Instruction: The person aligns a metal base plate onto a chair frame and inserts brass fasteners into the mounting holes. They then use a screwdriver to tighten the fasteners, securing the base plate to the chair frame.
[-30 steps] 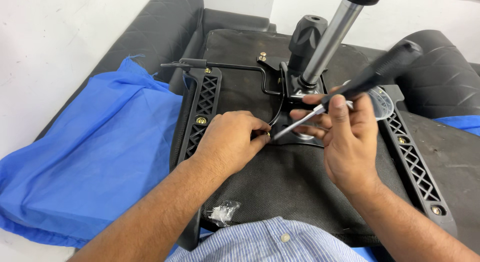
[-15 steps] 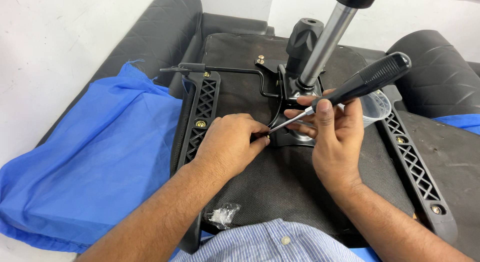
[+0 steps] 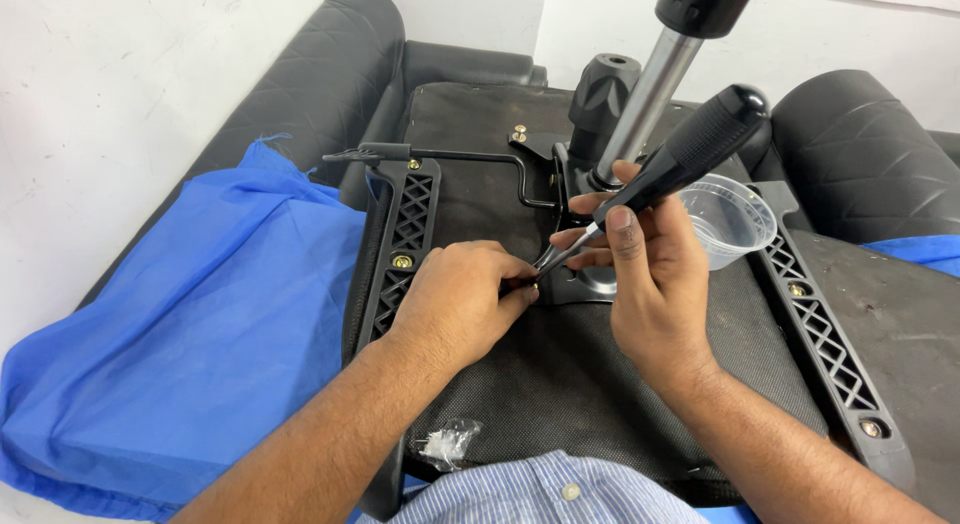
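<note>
A: What did the right hand [image 3: 655, 274] hold?

B: It was closed around a screwdriver [image 3: 660, 179] with a black handle. The handle rose up past the fingers and the tip pointed down to the left hand [image 3: 460, 299].

A: And the left hand?

B: Its fingertips were pinched together at the tip, on the metal plate [image 3: 590, 279] of the chair underside [image 3: 520, 374]. What they pinched, I cannot tell.

A: Anything beside the grip?

B: A clear plastic cup [image 3: 730, 222], just right of the right hand.
</note>
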